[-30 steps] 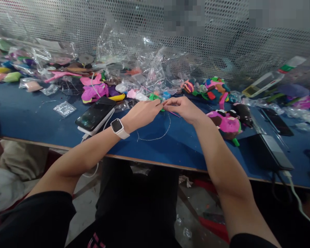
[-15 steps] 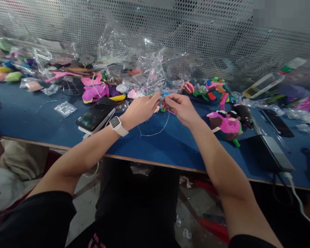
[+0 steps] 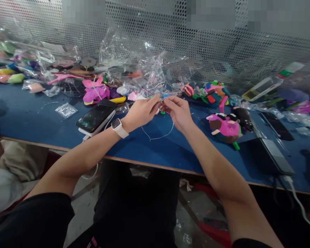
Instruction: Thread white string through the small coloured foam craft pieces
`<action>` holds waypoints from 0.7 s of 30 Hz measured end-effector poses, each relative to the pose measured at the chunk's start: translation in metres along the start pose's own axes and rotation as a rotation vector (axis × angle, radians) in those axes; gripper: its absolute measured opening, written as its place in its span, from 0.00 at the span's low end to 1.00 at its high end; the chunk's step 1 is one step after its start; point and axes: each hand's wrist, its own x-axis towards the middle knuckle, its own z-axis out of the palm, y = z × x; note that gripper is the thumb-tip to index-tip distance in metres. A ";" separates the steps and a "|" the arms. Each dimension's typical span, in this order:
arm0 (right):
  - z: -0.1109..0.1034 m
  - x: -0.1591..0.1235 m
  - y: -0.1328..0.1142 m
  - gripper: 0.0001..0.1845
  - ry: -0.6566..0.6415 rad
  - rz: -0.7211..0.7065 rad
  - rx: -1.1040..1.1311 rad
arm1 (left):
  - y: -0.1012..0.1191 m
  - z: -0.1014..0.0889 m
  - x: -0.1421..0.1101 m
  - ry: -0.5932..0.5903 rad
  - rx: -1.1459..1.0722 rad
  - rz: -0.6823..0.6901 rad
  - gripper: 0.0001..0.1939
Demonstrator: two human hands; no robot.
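A thin thread (image 3: 160, 138) hangs in a shallow curve at the middle of the frame, above the blue counter (image 3: 181, 153), its ends rising toward your two hands. Your left hand (image 3: 142, 111) has its fingers drawn in toward their tips; you have your right hand (image 3: 179, 111) facing it with thumb and forefinger curled close. The fingertips nearly meet, but the detail there is too small for me to tell whether either hand is clamped on the thread. A small green piece (image 3: 162, 112) shows just below the gap between them.

On your left wrist sits a watch (image 3: 116, 126) with a pale strap. Left of it, a dark phone (image 3: 96, 116) lies on a white block, near a yellow handle (image 3: 119, 100) and a purple-and-pink clay figure (image 3: 96, 93). A small clear packet (image 3: 66, 110) lies farther left.

To the right of your right hand you have a pink clay figure (image 3: 228, 130), with a multicoloured clay figure (image 3: 217, 92) above it. A tilted bottle (image 3: 271, 83) is at upper right, and a black case (image 3: 271, 156) at lower right. Crumpled clear plastic (image 3: 152, 69) lies behind your hands, against a perforated panel (image 3: 150, 26) across the top.
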 end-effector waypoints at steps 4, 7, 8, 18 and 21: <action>0.000 0.000 0.002 0.25 -0.019 0.019 0.049 | 0.002 -0.002 0.000 -0.038 0.071 0.007 0.18; 0.002 0.000 0.002 0.25 -0.037 0.012 0.088 | 0.003 -0.005 0.000 -0.085 0.134 0.014 0.18; 0.003 -0.001 0.002 0.25 -0.043 0.012 0.094 | 0.003 -0.006 0.001 -0.100 0.153 0.018 0.18; 0.007 -0.001 0.000 0.32 -0.072 -0.008 0.021 | 0.005 -0.012 0.004 -0.083 0.186 0.039 0.18; 0.002 0.000 0.000 0.31 -0.046 -0.030 -0.036 | 0.002 -0.009 0.005 -0.074 0.159 0.013 0.17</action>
